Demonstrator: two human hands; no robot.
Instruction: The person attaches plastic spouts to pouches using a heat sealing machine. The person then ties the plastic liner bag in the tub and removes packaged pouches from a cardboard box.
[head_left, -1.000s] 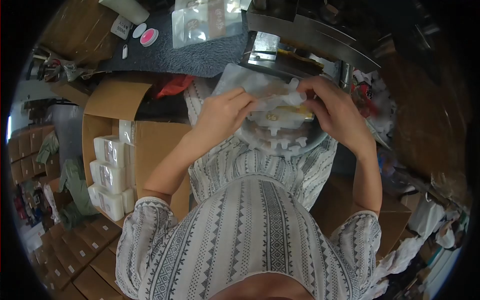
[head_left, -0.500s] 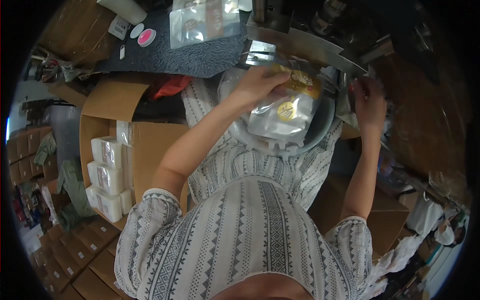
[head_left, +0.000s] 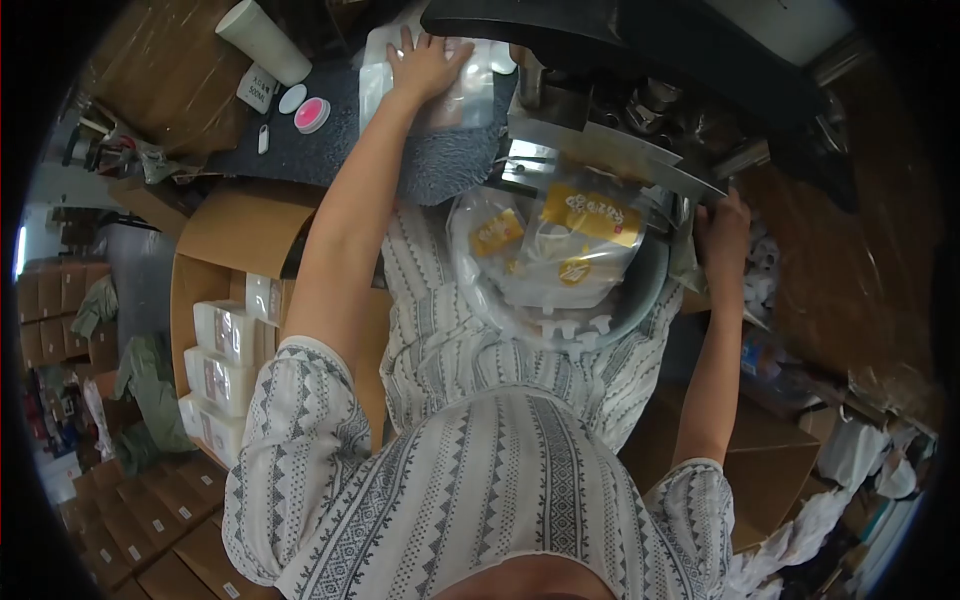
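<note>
One dark machine [head_left: 650, 50] beyond the basin [head_left: 657, 285], cut off by the view's top edge. Basin interior partly hidden beneath a yellow-banded pouch [head_left: 600, 255] lying over it, band characters too small to read surely. Beyond the basin to its left, silvery pouch [head_left: 478, 90] under the left hand [head_left: 425, 68], fingers spread flat. Just right of the basin, right hand [head_left: 725, 228], fingertips obscured, grip impossible to tell. Farther left of the basin, white container [head_left: 258, 90] marked "500ML".

- Dim room around me, one bright strip [head_left: 21, 250] at far left.
- Pale sheen on the flat pouches [head_left: 472, 105].
- Edges bow, fisheye-like, into black corners.
</note>
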